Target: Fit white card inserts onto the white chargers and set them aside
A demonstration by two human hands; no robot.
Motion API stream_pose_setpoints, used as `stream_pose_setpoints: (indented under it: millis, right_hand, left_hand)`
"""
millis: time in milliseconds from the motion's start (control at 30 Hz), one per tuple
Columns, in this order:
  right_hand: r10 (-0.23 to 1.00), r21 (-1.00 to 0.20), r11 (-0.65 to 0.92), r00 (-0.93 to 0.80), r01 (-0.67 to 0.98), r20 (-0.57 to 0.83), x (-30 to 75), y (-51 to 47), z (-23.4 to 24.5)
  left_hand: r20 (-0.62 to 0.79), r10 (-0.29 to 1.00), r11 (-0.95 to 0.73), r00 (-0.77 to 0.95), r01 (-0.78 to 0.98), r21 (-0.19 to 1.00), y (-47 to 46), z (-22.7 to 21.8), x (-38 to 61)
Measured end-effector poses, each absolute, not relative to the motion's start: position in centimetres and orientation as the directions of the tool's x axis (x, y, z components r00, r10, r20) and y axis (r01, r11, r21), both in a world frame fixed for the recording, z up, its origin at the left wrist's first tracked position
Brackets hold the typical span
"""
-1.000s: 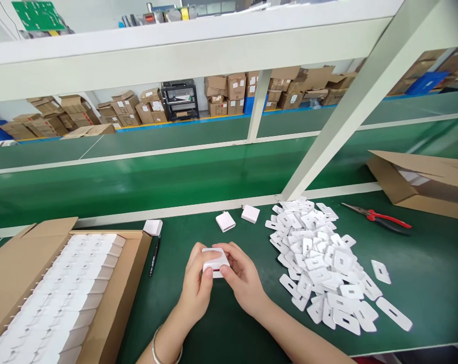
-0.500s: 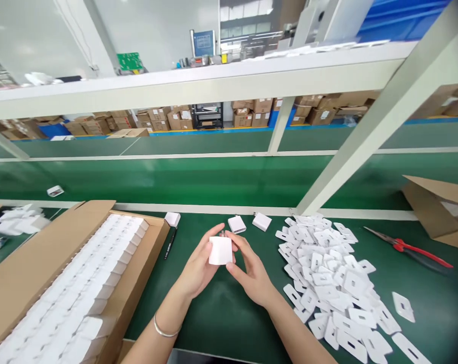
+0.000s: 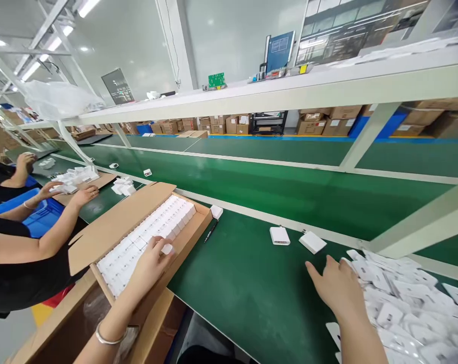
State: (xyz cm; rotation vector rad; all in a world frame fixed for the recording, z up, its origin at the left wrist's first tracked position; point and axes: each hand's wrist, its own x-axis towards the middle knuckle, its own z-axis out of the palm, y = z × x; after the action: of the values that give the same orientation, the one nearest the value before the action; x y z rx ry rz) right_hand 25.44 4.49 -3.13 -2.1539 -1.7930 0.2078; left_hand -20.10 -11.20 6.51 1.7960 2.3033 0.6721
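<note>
My left hand (image 3: 152, 263), with a bangle on its wrist, is over the open cardboard box (image 3: 198, 237) at the left. Its fingers are closed on a white plug charger (image 3: 168, 248) at the near right part of the rows of white chargers (image 3: 132, 241). Fingers spread, my right hand (image 3: 337, 285) is at the left edge of a heap of flat white slotted pieces (image 3: 399, 298); nothing shows in its grasp. Two white chargers, one (image 3: 279, 235) and another (image 3: 313, 242), lie beyond it on the green bench.
A black pen (image 3: 211, 231) and a white charger (image 3: 216, 212) are beside the box. A shelf (image 3: 251, 98) crosses above, its slanted post (image 3: 422, 222) at the right. Farther left, co-workers' hands (image 3: 85, 195) are near white parts (image 3: 75, 178).
The view has swung left. My left hand has carried the charger from between both hands to the box. My right hand has let go and moved right to the heap.
</note>
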Motion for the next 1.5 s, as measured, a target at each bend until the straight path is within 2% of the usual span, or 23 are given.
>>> stream_pose_setpoints:
  millis: [100,200,300,367,433,533,633,767,867,1033,1200,1333,1400,1500]
  right_hand:
    - [0.991,-0.293,-0.092,0.116,0.952,0.065,24.0,3.6,-2.5]
    - [0.997,-0.284,0.009,0.012,0.959,0.071,22.2,2.5,-1.0]
    - [0.996,-0.285,0.076,-0.057,0.956,0.073,20.8,1.5,0.2]
    - [0.995,-0.282,0.086,-0.069,0.955,0.071,20.3,1.2,0.6]
    - [0.995,-0.29,0.095,-0.078,0.952,0.069,20.0,1.1,0.7]
    - [0.995,-0.317,0.092,-0.071,0.944,0.076,20.2,1.2,0.8]
    - [0.995,-0.345,0.073,-0.045,0.936,0.088,20.6,1.5,0.9]
    - [0.992,-0.371,0.101,-0.063,0.923,0.113,20.9,1.8,1.3]
    - [0.988,-0.388,0.128,-0.082,0.913,0.134,20.8,2.1,1.4]
    - [0.989,-0.425,0.113,-0.061,0.898,0.135,20.9,2.4,0.8]
    - [0.993,-0.485,0.074,-0.019,0.871,0.119,21.2,2.6,0.2]
    - [0.989,-0.554,0.062,0.023,0.83,0.145,20.8,2.5,0.9]
    - [0.978,-0.654,0.122,0.023,0.746,0.209,20.3,2.2,1.7]
    - [0.932,-0.81,0.337,-0.048,0.479,0.36,19.3,1.5,3.0]
  left_hand:
    - [0.105,0.976,0.169,-0.192,0.966,0.198,-11.7,5.9,-21.4]
    - [0.121,0.967,0.23,-0.224,0.972,-0.043,-12.6,5.6,-22.0]
    - [0.153,0.959,0.265,-0.239,0.947,-0.182,-13.4,5.9,-21.8]
    - [0.216,0.953,0.258,-0.213,0.942,-0.213,-13.2,6.6,-20.5]
    - [0.314,0.933,0.233,-0.174,0.959,-0.163,-12.2,7.6,-17.8]
    - [0.452,0.89,0.033,-0.052,0.998,0.051,-8.8,8.1,-11.6]
    - [0.426,0.896,-0.241,0.125,0.943,0.231,-3.4,6.2,-4.9]
    - [0.291,0.916,-0.392,0.278,0.781,0.487,4.2,1.6,1.1]
    - [0.279,0.886,-0.463,0.37,0.706,0.536,7.7,-0.6,3.0]
    - [0.267,0.885,-0.462,0.382,0.642,0.612,7.9,-0.7,2.5]
    - [0.16,0.944,-0.26,0.289,0.351,0.899,4.8,0.5,0.2]
    - [0.11,0.954,-0.194,0.278,0.293,0.936,3.0,1.0,-0.6]
    - [0.123,0.955,-0.205,0.271,0.299,0.932,2.7,0.9,-0.5]
    - [0.132,0.954,-0.212,0.27,0.294,0.932,2.4,0.8,-0.1]
